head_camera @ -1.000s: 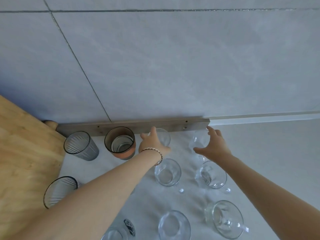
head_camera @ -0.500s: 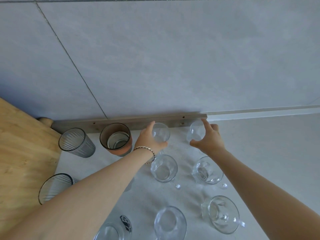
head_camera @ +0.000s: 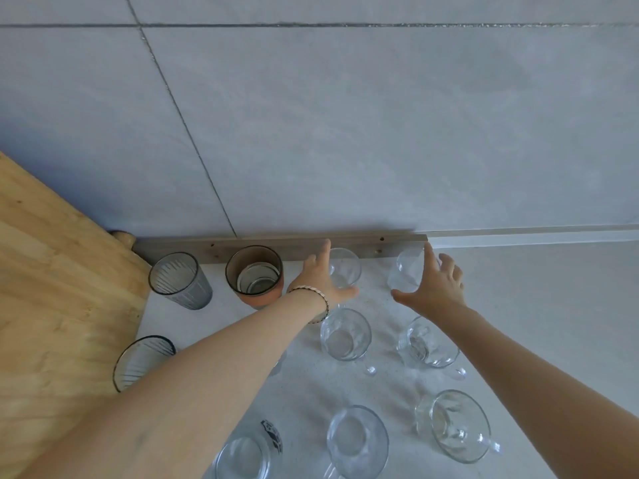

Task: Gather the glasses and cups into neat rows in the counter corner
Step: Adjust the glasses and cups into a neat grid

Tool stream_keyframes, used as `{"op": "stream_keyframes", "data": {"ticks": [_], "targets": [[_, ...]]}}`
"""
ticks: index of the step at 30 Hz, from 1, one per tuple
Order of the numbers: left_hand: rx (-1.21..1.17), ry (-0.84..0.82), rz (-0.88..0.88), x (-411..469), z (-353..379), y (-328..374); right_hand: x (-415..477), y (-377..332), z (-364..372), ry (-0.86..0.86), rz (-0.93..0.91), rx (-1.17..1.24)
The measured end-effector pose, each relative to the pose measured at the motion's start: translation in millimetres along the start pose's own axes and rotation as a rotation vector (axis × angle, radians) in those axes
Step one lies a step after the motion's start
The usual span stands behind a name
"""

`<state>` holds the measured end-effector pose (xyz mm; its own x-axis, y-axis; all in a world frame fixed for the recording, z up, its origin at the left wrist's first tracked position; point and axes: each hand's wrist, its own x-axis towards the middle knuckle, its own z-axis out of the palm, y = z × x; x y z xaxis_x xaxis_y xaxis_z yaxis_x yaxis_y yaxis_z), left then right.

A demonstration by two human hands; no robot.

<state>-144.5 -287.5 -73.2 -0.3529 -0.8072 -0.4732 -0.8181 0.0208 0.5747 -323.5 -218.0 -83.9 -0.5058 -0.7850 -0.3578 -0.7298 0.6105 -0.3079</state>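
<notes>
While the left hand [head_camera: 323,283] curls loosely round a small clear glass [head_camera: 344,267] at centre frame, thumb and fingers spread on its sides, the right hand [head_camera: 434,288] cups a second small clear glass [head_camera: 406,271] just right of it, fingers wide and only partly closed. Both glasses stand against the grey strip [head_camera: 276,244] at the wall's foot, apart from each other. Left of them in that back row sit one brown cup [head_camera: 256,276] with a smaller glass nested inside, and one ribbed grey tumbler [head_camera: 179,280]; a second ribbed tumbler [head_camera: 143,361] shows at lower left, partly behind the left forearm. Below the hands stand four clear handled cups: two in the middle row [head_camera: 345,335] [head_camera: 427,344] and two near the bottom [head_camera: 358,440] [head_camera: 453,425]. One printed glass [head_camera: 249,451] sits at the bottom edge. A wooden panel [head_camera: 52,288] fills the left side. Compared with half a second ago, both hands have opened somewhat, and the glasses sit nearer the strip.
</notes>
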Motion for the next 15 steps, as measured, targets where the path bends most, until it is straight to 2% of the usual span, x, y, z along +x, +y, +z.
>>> {"op": "stream_keyframes", "data": {"ticks": [2, 4, 7, 9, 11, 13, 15], "targets": [[0.07, 0.097, 0.047, -23, -6, 1, -20, -14, -1, 0.072, -0.067, -0.009], [0.001, 0.257, 0.161, -58, -14, -8, -49, -34, 0, 0.106, -0.182, 0.056], [-0.042, 0.5, 0.281, -111, -38, -45, -96, -69, 9, 0.017, -0.344, 0.144], [0.032, 0.632, 0.212, -129, -55, -87, -121, -92, 23, -0.094, -0.411, 0.114], [0.068, 0.633, -0.013, -143, -72, -123, -135, -112, 42, -0.232, -0.409, 0.072], [0.057, 0.512, -0.229, -157, -83, -151, -142, -126, 63, -0.347, -0.369, 0.061], [0.007, 0.345, -0.3, -167, -86, -168, -148, -136, 79, -0.379, -0.319, 0.081]]}}
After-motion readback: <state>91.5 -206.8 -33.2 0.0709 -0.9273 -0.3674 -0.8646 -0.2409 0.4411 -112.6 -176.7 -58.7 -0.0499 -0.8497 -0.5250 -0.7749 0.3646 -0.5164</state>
